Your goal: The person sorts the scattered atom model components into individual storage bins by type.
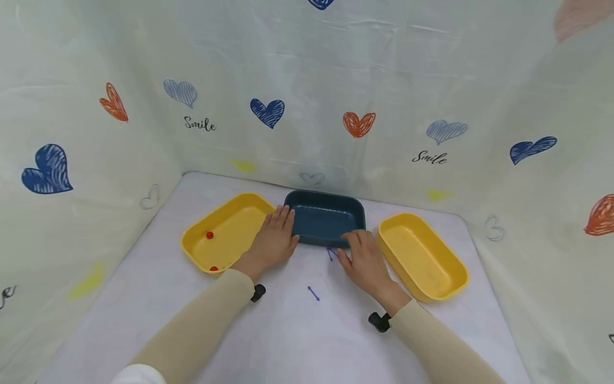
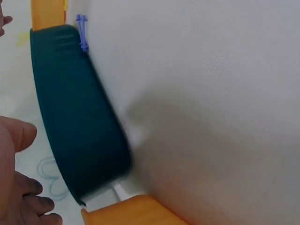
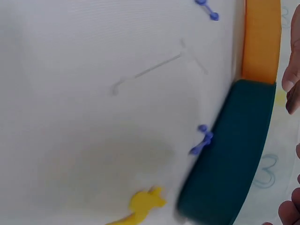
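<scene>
My left hand (image 1: 272, 241) has its fingers stretched forward over the gap between the left yellow tray (image 1: 192, 246) and the dark blue tray (image 1: 322, 217). Its fingertips overlap the dark tray's left edge in the head view. My right hand (image 1: 368, 262) hovers by that tray's front right corner, fingers loosely bent and the thumb apart, with nothing seen between them. Purple knobbed sticks lie near the dark tray's front wall, one stick (image 1: 329, 254) just left of my right thumb. A yellow animal-shaped piece (image 3: 143, 204) shows in the right wrist view, hidden in the head view.
Two red beads, one bead (image 1: 209, 234) farther back, lie in the left yellow tray. Right of my right hand stands another yellow tray (image 1: 422, 257). A purple stick (image 1: 313, 293) lies on the white table (image 1: 307, 341) between my forearms. A heart-printed curtain (image 1: 312, 69) surrounds the table.
</scene>
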`<state>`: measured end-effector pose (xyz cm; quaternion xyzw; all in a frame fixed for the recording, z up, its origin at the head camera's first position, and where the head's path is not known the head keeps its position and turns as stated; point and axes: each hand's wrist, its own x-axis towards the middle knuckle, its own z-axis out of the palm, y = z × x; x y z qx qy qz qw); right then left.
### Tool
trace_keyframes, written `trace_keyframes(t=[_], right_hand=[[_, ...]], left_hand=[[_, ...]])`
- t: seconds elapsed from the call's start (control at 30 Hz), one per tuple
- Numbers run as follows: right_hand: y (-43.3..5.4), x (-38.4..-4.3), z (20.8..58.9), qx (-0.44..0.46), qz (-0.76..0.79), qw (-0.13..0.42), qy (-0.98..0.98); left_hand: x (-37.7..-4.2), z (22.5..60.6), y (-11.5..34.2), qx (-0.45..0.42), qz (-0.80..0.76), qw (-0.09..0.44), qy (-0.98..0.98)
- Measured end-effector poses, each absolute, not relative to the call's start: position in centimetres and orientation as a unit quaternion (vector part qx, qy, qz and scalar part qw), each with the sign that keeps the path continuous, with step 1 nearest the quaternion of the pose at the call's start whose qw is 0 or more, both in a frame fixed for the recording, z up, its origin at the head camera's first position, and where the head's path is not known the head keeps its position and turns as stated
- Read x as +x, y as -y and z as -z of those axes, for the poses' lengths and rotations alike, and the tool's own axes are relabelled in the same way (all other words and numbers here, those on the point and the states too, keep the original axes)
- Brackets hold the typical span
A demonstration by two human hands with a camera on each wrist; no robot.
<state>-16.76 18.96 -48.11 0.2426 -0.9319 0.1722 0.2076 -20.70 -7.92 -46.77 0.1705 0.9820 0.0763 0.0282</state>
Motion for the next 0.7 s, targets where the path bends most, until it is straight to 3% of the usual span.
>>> trace_keyframes(t=[0.4,0.7], right_hand=[[-22.5,-15.2,49.2,0.192,-0.155,0.145,0.958],[-23.0,-15.4,49.9,0.189,-0.157,0.131,0.96]], left_hand=[[-22.4,48.2,6.3,0.184,-0.075,0.024,-0.98],[-22.7,48.6,6.0,0.175,-0.051,0.04,-0.982]])
